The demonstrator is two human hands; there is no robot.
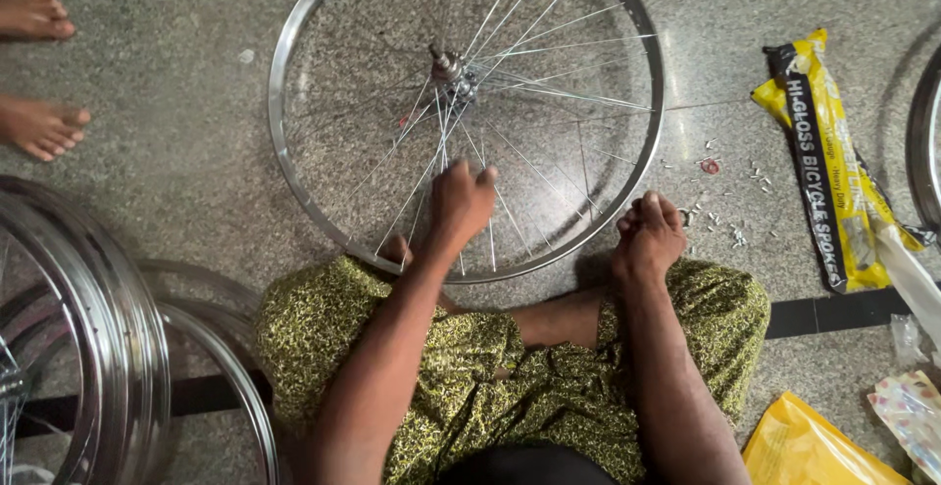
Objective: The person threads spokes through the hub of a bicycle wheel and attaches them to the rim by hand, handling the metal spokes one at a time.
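My left hand's fingers (469,183) are curled in and pinched around thin spokes (446,147) in the near part of the bicycle wheel (294,44), so the wheel lies directly under and ahead of them, flat on the speckled stone floor (176,103). The left hand (461,201) sits inside the rim, between its near edge and the hub (447,64), which stands up near the wheel's middle, farther from me. My right hand (647,235) is bunched into a loose fist just outside the rim at its near right edge; I cannot tell whether it holds anything. Small metal bits (725,216) are scattered on the floor just beyond that hand, and a yellow and black packet (823,152) lies farther right. Stacked bare rims (108,338) rest at my left, and another person's bare feet (39,122) show at the far left.
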